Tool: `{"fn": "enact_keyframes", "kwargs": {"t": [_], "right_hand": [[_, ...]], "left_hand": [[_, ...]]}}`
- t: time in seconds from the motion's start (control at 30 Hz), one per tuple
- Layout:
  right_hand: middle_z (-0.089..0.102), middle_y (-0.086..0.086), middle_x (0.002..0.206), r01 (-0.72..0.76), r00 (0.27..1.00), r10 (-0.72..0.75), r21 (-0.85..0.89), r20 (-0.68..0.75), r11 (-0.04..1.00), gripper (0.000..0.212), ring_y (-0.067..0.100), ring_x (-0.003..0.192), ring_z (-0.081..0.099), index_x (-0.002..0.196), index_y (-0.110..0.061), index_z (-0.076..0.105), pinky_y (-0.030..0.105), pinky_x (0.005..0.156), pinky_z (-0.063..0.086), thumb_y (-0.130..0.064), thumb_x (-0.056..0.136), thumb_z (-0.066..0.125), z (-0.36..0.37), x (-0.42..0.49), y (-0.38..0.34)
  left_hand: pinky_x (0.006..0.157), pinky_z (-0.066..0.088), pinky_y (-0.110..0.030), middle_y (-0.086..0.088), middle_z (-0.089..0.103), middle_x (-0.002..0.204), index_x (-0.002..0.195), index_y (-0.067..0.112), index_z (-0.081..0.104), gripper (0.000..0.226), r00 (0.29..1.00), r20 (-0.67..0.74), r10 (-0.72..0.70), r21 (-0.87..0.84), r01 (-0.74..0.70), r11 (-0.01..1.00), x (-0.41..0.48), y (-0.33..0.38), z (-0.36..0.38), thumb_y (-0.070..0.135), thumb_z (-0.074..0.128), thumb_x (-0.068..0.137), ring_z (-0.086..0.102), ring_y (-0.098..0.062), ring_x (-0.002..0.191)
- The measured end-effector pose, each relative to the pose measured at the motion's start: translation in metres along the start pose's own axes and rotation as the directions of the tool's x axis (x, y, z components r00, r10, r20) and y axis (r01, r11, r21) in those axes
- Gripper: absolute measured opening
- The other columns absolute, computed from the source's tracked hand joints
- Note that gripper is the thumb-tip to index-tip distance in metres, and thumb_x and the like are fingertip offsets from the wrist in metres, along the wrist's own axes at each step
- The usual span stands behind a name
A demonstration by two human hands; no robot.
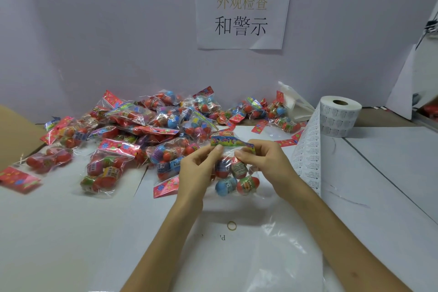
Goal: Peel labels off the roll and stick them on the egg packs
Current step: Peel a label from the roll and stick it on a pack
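Head view, centre frame: left grip (pixel 200 165) and right grip (pixel 264 161) both pinch one egg pack (pixel 227 141) holding four eggs (pixel 226 186); one label roll (pixel 339 117) stands at right on the desk (pixel 59 232).

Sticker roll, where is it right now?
In the head view, the sticker roll stands at the back right of the table, just right of the pile of egg packs.
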State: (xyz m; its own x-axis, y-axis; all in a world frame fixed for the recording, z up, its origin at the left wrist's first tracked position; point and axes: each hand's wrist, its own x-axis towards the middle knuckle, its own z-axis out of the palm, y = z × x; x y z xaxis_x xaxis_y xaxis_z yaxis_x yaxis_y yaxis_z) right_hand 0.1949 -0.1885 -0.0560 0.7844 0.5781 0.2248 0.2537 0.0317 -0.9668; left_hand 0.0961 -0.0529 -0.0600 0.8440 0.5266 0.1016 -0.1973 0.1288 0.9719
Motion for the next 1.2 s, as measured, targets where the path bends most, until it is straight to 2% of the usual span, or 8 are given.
{"fn": "enact_keyframes", "kwargs": {"t": [0.13, 0.33, 0.6, 0.83, 0.9, 1.0, 1.1, 1.2], "right_hand": [[0.073, 0.002, 0.076, 0.004, 1.000, -0.004, -0.017, -0.011, 1.000, 0.011, 0.012, 0.069, 0.063, 0.083, -0.015, 0.075, 0.022, 0.054, 0.048, -0.008, 0.091, 0.072, -0.001, -0.001, -0.001], [0.071, -0.005, 0.071, -0.004, 0.981, 0.005, 0.005, -0.194, 1.000, 0.012, 0.008, 0.067, 0.064, 0.081, -0.017, 0.073, 0.022, 0.055, 0.052, -0.013, 0.092, 0.072, -0.004, 0.001, 0.000], [0.073, -0.005, 0.077, -0.060, 0.889, 0.127, 0.164, -0.440, 0.985, 0.009, 0.012, 0.076, 0.071, 0.084, -0.018, 0.070, 0.034, 0.064, 0.059, -0.018, 0.093, 0.069, -0.012, 0.006, 0.001], [0.074, 0.001, 0.080, -0.033, 0.900, 0.114, 0.194, -0.421, 0.980, 0.011, 0.014, 0.075, 0.073, 0.084, -0.018, 0.071, 0.028, 0.051, 0.055, -0.013, 0.094, 0.067, -0.009, 0.003, -0.004], [0.074, 0.011, 0.088, -0.038, 0.920, 0.126, 0.237, -0.372, 0.971, 0.004, 0.018, 0.079, 0.074, 0.094, -0.011, 0.072, 0.030, 0.054, 0.057, -0.014, 0.094, 0.069, -0.008, 0.003, -0.005], [0.070, 0.022, 0.113, -0.052, 0.980, 0.096, 0.244, -0.174, 0.968, 0.028, 0.024, 0.099, 0.074, 0.112, -0.003, 0.067, 0.036, 0.071, 0.061, -0.022, 0.092, 0.074, -0.003, 0.000, -0.006], [0.070, 0.017, 0.120, -0.037, 0.999, 0.034, 0.286, 0.017, 0.957, 0.031, 0.028, 0.112, 0.070, 0.115, -0.008, 0.068, 0.041, 0.083, 0.060, -0.024, 0.088, 0.072, 0.000, -0.003, -0.009], [0.075, 0.012, 0.105, 0.032, 0.999, -0.028, 0.274, -0.019, 0.961, 0.011, 0.028, 0.096, 0.074, 0.104, -0.011, 0.071, 0.032, 0.076, 0.059, -0.010, 0.096, 0.065, -0.001, -0.003, -0.013]], "left_hand": [[0.053, 0.053, -0.015, 0.009, 0.078, 0.081, 0.074, 0.037, 0.080, 0.025, 1.000, -0.004, -0.026, 0.020, 0.026, 0.999, 0.000, 0.000, 0.000, 0.024, 0.071, 0.093, 0.075, -0.005, 0.072], [0.058, 0.053, -0.015, 0.008, 0.078, 0.092, 0.105, 0.024, 0.075, 0.014, 1.000, 0.018, -0.026, 0.015, 0.026, 1.000, 0.003, -0.005, -0.003, 0.028, 0.072, 0.092, 0.074, -0.006, 0.078], [0.070, 0.057, -0.019, 0.003, 0.078, 0.092, 0.101, 0.016, 0.075, 0.010, 0.992, -0.062, 0.108, 0.056, -0.104, 0.993, 0.007, -0.010, -0.004, 0.015, 0.074, 0.091, 0.073, -0.014, 0.088], [0.075, 0.059, -0.023, 0.005, 0.077, 0.098, 0.101, 0.022, 0.075, 0.013, 0.973, 0.060, 0.223, 0.192, -0.231, 0.954, 0.005, -0.014, -0.002, 0.014, 0.076, 0.090, 0.073, -0.014, 0.092], [0.082, 0.057, -0.021, 0.015, 0.073, 0.112, 0.116, 0.028, 0.070, 0.032, 0.970, 0.142, 0.197, 0.287, -0.231, 0.930, 0.004, -0.017, 0.000, 0.027, 0.082, 0.086, 0.069, -0.004, 0.101], [0.086, 0.054, -0.017, 0.022, 0.065, 0.121, 0.129, 0.033, 0.058, 0.054, 0.961, 0.214, 0.176, 0.349, -0.244, 0.905, 0.002, -0.021, 0.002, 0.031, 0.085, 0.082, 0.065, 0.002, 0.107], [0.083, 0.057, -0.020, 0.012, 0.068, 0.116, 0.128, 0.027, 0.056, 0.054, 0.969, 0.127, 0.210, 0.335, -0.241, 0.911, 0.003, -0.022, 0.001, 0.026, 0.085, 0.082, 0.068, 0.000, 0.100], [0.068, 0.059, -0.024, 0.001, 0.075, 0.103, 0.118, 0.025, 0.063, 0.035, 0.990, -0.005, 0.140, 0.193, -0.136, 0.972, 0.007, -0.018, -0.002, 0.018, 0.079, 0.088, 0.074, -0.011, 0.088]]}}
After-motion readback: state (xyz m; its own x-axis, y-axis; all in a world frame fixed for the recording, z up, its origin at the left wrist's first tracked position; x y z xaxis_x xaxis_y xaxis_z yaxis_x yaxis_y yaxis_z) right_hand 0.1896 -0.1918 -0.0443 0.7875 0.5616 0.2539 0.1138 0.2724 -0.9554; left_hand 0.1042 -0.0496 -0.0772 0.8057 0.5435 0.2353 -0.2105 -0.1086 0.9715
